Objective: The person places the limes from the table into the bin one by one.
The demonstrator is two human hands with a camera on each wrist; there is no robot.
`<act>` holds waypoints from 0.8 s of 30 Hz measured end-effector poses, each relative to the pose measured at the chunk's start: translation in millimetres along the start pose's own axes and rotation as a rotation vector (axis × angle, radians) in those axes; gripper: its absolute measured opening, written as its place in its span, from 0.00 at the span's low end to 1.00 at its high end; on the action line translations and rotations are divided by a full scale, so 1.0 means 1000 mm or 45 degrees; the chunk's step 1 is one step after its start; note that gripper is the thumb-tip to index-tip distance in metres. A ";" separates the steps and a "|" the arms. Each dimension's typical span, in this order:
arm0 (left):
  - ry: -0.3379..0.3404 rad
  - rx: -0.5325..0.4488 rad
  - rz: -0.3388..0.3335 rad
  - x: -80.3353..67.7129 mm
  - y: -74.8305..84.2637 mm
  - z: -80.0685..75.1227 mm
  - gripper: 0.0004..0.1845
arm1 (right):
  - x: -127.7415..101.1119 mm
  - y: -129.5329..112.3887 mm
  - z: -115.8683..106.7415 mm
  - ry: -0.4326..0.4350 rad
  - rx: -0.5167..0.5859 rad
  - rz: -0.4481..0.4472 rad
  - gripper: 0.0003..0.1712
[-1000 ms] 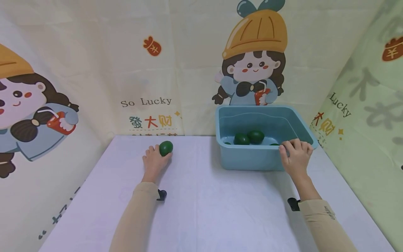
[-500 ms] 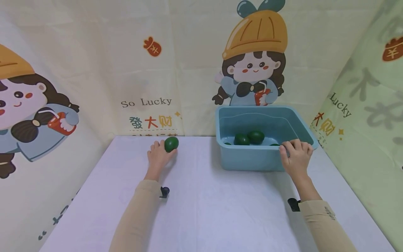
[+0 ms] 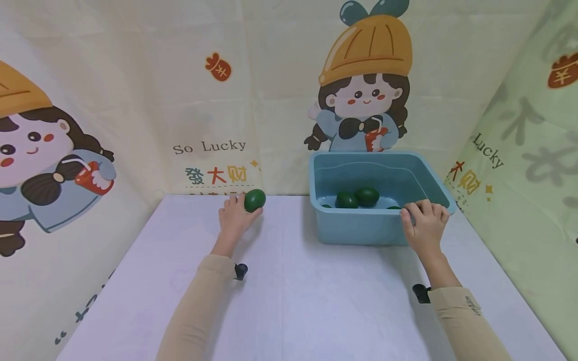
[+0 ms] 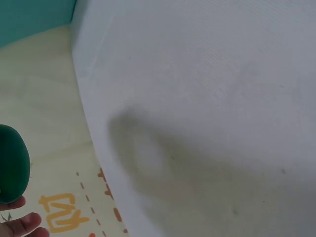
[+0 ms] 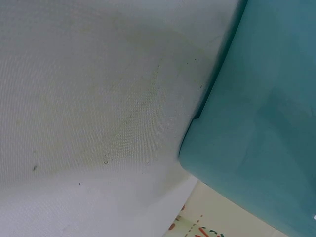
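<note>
Cartoon-printed cloth (image 3: pixel 135 100) hangs behind and to both sides of a white table (image 3: pixel 289 301), showing a girl in an orange hat and the words "So Lucky". On the right half of the table, close to the back edge, stands a light blue plastic tub (image 3: pixel 361 225) with water in it.

At the far side of the table, left of the tub and apart from it, the left hand (image 3: pixel 235 218) holds a dark green oval fruit (image 3: pixel 255 200). Its fingers and thumb curl around the fruit from below and behind, so the grasp is closed on it. In the head view the fruit sits at the fingertips, level with the table's back edge; whether it is touching the cloth surface cannot be told. In the left wrist view the same fruit shows at the left border, with 2 fingertips (image 4: pixel 19 222) just under it and the table's edge running past.

The right hand (image 3: pixel 424 225) grips the tub's near rim at its right corner, fingers hooked over the edge and the thumb against the outer wall.

Inside the tub, 2 more green fruits (image 3: pixel 356 197) lie touching each other in the water near the middle, and slivers of others peek over the near rim. The right wrist view shows only the tub's blue outer wall beside the white tabletop. Both forearms wear beige sleeves (image 3: pixel 194 311).
</note>
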State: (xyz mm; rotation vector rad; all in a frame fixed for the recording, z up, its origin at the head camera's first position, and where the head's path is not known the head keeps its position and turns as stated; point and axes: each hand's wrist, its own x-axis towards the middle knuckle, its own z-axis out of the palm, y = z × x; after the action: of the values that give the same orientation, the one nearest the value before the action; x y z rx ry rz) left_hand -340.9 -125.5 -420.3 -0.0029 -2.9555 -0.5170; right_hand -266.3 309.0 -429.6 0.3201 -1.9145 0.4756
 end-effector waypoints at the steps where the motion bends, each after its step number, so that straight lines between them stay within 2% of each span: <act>1: 0.003 0.000 0.007 0.000 0.002 -0.001 0.42 | 0.000 0.000 0.000 -0.004 -0.003 0.001 0.28; 11: 0.050 -0.010 0.093 0.001 0.026 -0.011 0.41 | 0.001 0.000 -0.002 -0.034 -0.018 0.012 0.28; 24: 0.142 -0.026 0.229 -0.003 0.070 -0.031 0.37 | 0.003 -0.001 -0.002 -0.048 -0.033 0.013 0.28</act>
State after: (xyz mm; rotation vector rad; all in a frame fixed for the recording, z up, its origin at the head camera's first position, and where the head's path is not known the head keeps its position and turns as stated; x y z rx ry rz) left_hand -331.8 -70.4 -368.3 -0.2323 -2.8054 -0.5049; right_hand -265.8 309.1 -426.2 0.3046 -1.9582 0.4540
